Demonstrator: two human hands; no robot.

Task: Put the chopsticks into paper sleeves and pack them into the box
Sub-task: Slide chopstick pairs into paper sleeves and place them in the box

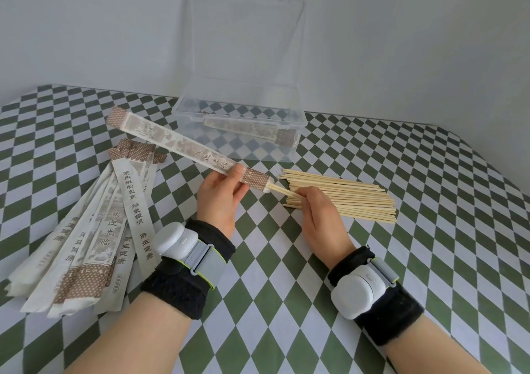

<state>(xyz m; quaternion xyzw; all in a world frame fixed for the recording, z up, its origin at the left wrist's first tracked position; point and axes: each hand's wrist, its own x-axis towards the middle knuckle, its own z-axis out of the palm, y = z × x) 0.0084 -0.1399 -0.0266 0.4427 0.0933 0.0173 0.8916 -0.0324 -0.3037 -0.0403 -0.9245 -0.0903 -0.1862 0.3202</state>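
Head view: left hand (219, 199) pinches the paper sleeve (177, 141) just behind its open mouth; right hand (318, 216), fingers curled, grips a chopstick pair (282, 191) whose tips sit at that mouth. Recommended: keep both tips level, feed along the sleeve's axis. Beyond the fingertips stands the clear plastic box (176, 113).

Clear plastic box (238, 115), wooden chopsticks (344, 199)

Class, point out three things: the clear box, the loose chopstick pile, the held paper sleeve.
clear box (229, 147): head view, front wall.
chopstick pile (352, 201): head view, middle of the pile.
held paper sleeve (183, 147): head view, mid-length.
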